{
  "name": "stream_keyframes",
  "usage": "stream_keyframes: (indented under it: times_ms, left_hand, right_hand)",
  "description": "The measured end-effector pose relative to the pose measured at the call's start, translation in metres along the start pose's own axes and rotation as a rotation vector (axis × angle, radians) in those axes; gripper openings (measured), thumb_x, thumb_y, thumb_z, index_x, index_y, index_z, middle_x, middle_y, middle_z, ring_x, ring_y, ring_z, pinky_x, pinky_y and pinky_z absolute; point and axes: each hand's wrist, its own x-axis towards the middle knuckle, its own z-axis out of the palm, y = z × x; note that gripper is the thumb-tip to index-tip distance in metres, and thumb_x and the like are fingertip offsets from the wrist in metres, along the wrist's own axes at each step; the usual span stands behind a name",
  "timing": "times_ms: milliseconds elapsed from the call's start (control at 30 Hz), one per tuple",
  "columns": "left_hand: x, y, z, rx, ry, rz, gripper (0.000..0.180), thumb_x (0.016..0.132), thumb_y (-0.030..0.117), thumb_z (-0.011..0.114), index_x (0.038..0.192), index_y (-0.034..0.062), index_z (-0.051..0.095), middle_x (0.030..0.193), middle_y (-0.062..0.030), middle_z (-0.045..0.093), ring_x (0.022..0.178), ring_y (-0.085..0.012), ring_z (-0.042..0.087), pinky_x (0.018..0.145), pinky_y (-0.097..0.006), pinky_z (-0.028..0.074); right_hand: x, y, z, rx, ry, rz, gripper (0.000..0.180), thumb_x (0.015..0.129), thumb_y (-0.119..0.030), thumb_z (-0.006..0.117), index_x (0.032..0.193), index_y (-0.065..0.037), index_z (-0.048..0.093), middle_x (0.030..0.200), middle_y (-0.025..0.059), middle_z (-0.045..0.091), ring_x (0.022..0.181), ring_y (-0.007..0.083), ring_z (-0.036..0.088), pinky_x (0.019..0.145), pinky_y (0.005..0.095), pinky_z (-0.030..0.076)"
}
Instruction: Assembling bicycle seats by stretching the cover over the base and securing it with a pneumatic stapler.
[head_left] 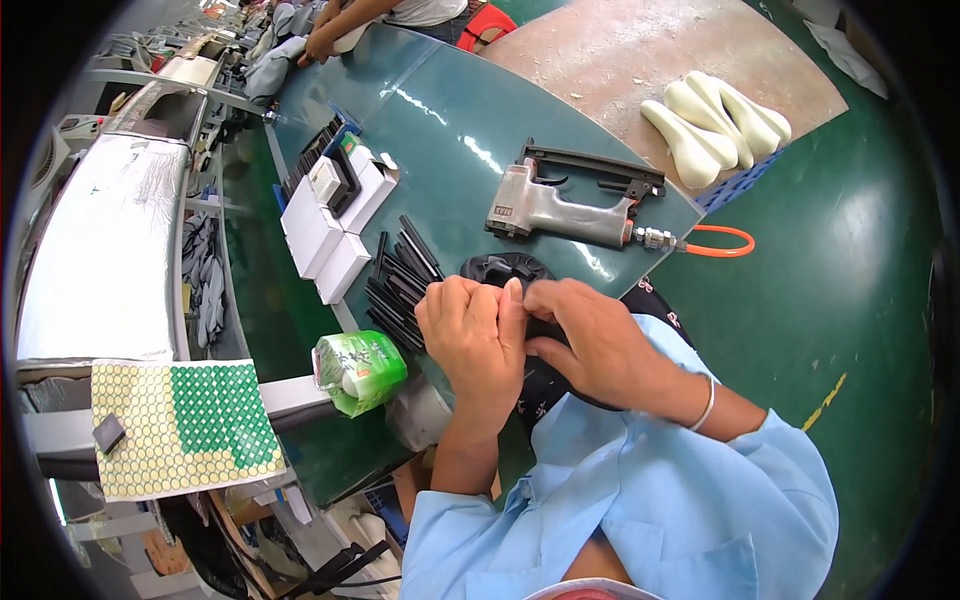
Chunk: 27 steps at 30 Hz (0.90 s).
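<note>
The bench (440, 130) is smooth, glossy green. On it lies a staple gun (565, 212), dull grey metal with a black rail. By its near edge sits the black piece (500, 266), rounded, partly hidden; my left grip (470, 325) and right grip (605, 345) curl narrowly onto it. Slim, straight strips (398, 290) lie beside.

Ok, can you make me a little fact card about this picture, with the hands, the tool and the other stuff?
Left hand: at a black piece, grip partly hidden
Right hand: at the same piece, grip partly hidden
Tool: pneumatic staple gun, lying on the green table
Hose: orange
Left of hands: black strips, green packet
Cream pieces: bicycle-saddle-shaped, clustered together
</note>
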Motion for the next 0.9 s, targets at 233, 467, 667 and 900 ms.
stream_keyframes:
  times_ms: [233,467,667,900]
  left_hand:
    - [-0.025,-0.013,-0.005,-0.094,0.152,-0.13,0.022,0.085,0.013,0.057,0.066,0.0033,0.05,0.07,-0.0087,0.044,0.073,-0.0279,0.044,0.07,-0.04,0.036]
    - [-0.047,-0.002,-0.035,0.064,0.669,0.039,0.029,0.089,0.016,0.044,0.061,0.0084,0.047,0.08,-0.0097,0.041,0.077,-0.0257,0.042,0.091,-0.05,0.038]
    - [-0.043,-0.024,-0.055,-1.046,0.56,-0.562,0.049,0.09,0.016,0.051,0.131,-0.0009,0.031,0.114,-0.0148,0.049,0.118,-0.0276,0.042,0.097,-0.042,0.039]
    - [-0.066,-0.025,-0.022,-1.476,0.46,-0.932,0.052,0.086,0.022,0.063,0.127,-0.0024,0.043,0.123,-0.0116,0.053,0.109,-0.0238,0.054,0.095,-0.038,0.043]
  right_hand:
    - [-0.016,0.004,0.04,0.272,0.178,0.015,0.053,0.07,-0.004,0.071,0.115,-0.001,0.046,0.101,0.015,0.057,0.088,0.032,0.057,0.077,0.0378,0.047]
    - [0.002,-0.002,0.025,-0.08,0.067,-0.482,0.047,0.06,0.001,0.067,0.104,-0.003,0.052,0.1,0.0129,0.054,0.092,0.0307,0.053,0.075,0.0379,0.043]
    - [0.033,0.014,-0.006,-0.271,-0.225,-0.772,0.026,0.075,-0.01,0.054,0.1,-0.007,0.051,0.102,0.008,0.052,0.097,0.0258,0.053,0.086,0.0366,0.044]
    - [0.026,0.008,-0.014,-0.761,0.168,-0.724,0.031,0.084,-0.017,0.057,0.114,-0.014,0.053,0.113,0.0084,0.057,0.098,0.0216,0.057,0.082,0.0314,0.048]
